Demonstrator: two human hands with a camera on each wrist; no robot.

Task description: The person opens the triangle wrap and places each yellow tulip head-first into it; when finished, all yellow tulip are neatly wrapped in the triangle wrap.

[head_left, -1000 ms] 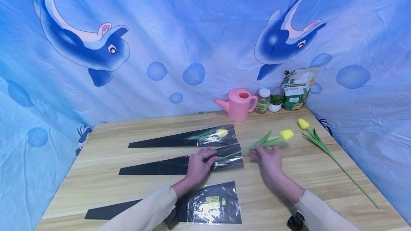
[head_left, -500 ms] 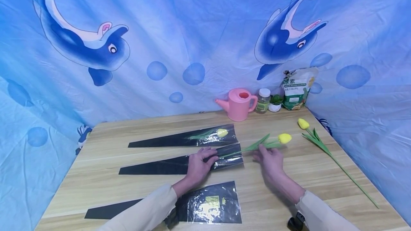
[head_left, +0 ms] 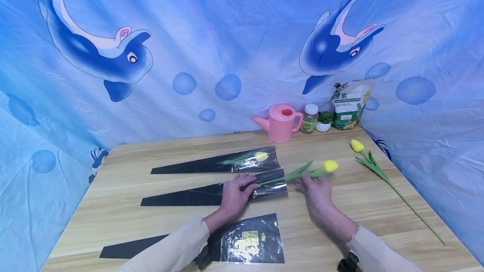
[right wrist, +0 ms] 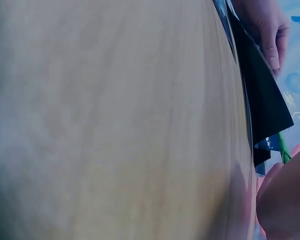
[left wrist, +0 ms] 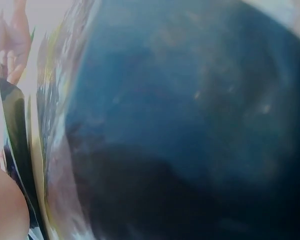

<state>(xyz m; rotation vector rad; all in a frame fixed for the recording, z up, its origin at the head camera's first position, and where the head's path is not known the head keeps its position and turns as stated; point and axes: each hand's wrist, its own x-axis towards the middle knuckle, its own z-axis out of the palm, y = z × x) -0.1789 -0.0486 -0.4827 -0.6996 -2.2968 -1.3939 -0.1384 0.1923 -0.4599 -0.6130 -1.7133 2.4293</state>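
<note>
In the head view my left hand (head_left: 235, 194) lies over the middle black flower sleeve (head_left: 177, 196), pinching its film between thumb and fingers. My right hand (head_left: 317, 190) pinches an artificial yellow tulip (head_left: 330, 166) below its bloom, near the leaves. The tulip's green stem runs leftward into the sleeve's wide clear-fronted end; its bloom and most of the leaves lie outside. In the right wrist view the green stem (right wrist: 285, 154) shows beside the right hand, past the sleeve's dark edge (right wrist: 265, 95). The left wrist view is mostly filled by blurred dark film (left wrist: 180, 110).
Behind lies another sleeve (head_left: 189, 166) with a tulip (head_left: 261, 156) inside. A flat sleeve (head_left: 245, 242) sits in front, partly under the left forearm. One loose tulip (head_left: 389, 181) is at right. A pink watering can (head_left: 280, 125), jar (head_left: 310, 119), potted plant (head_left: 324, 121) and bag (head_left: 349, 106) stand at the back.
The held tulip has slid left and slightly toward me, with its bloom now closer to the sleeve's mouth. My right hand has shifted a little along with it; the left stays in place.
</note>
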